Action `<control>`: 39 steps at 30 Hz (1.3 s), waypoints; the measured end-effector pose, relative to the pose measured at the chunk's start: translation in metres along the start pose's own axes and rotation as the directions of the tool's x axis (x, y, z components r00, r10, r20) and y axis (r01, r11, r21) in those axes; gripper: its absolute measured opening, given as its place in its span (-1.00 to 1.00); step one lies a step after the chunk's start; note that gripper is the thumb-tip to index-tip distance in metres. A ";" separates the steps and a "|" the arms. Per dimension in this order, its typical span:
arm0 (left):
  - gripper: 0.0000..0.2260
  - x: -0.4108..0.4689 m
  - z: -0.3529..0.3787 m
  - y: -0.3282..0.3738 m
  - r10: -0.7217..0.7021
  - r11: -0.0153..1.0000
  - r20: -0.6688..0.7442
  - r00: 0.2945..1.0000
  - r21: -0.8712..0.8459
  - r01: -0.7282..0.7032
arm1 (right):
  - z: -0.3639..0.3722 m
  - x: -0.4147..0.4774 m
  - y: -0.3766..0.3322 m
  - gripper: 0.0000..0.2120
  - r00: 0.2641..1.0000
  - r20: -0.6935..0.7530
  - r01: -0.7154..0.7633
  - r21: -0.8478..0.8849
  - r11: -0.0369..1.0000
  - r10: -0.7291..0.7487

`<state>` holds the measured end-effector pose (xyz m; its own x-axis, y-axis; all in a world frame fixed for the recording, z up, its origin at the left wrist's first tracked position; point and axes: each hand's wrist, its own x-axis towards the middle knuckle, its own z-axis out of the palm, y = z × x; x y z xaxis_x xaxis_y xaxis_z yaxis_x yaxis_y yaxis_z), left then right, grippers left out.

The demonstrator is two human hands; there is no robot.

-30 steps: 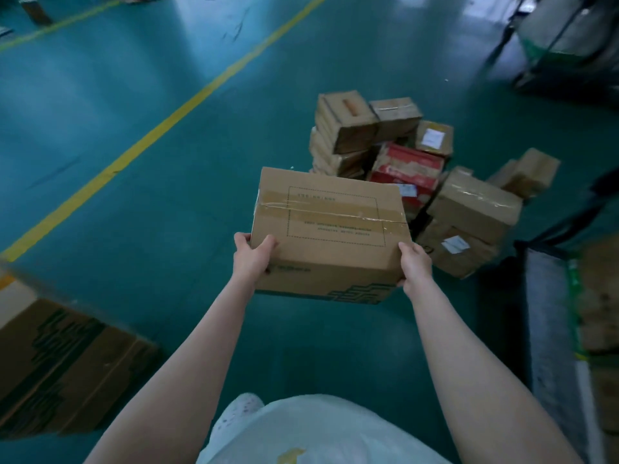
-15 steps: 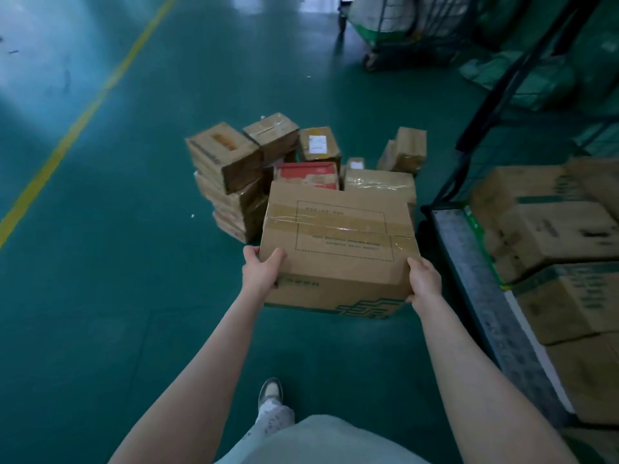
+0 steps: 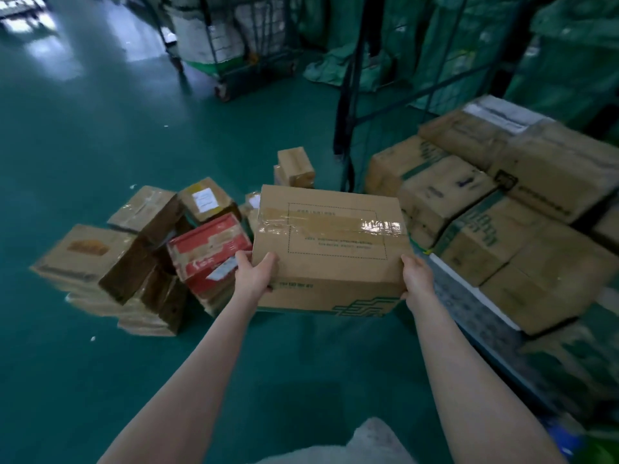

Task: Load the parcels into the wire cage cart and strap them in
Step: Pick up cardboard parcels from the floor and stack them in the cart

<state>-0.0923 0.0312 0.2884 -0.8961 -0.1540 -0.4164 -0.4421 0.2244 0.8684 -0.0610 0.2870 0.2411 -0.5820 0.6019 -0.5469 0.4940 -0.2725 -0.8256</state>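
I carry a taped cardboard parcel [image 3: 330,242] with green printing at waist height. My left hand [image 3: 255,275] grips its near left corner, thumb on top. My right hand [image 3: 417,275] grips its near right corner the same way. The wire cage cart [image 3: 469,298] stands at the right with its side open towards me, and several brown parcels [image 3: 502,209] lie stacked on its deck. The cart's dark upright post [image 3: 345,105] rises just beyond the carried parcel. No strap is clearly visible.
A heap of loose parcels [image 3: 110,262], among them a red box [image 3: 209,249], lies on the green floor at the left. Two small boxes [image 3: 296,167] sit behind. Another loaded cage cart [image 3: 227,45] and green sacks [image 3: 569,55] stand at the back.
My view has swung right: the floor heap slid to the left and the cage cart with its stacked parcels came into full view. Both hands kept their hold on the parcel.
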 end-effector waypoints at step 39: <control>-0.70 0.317 0.388 0.302 0.126 0.972 0.446 0.886 0.121 -0.199 | -0.065 0.388 -0.264 -0.61 0.899 -0.437 0.006 0.107 0.994 0.042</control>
<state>-0.5256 0.4235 0.3141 -0.8677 0.3207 -0.3797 -0.2565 0.3654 0.8948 -0.3753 0.6413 0.2562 -0.2206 0.8573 -0.4652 0.4188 -0.3475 -0.8389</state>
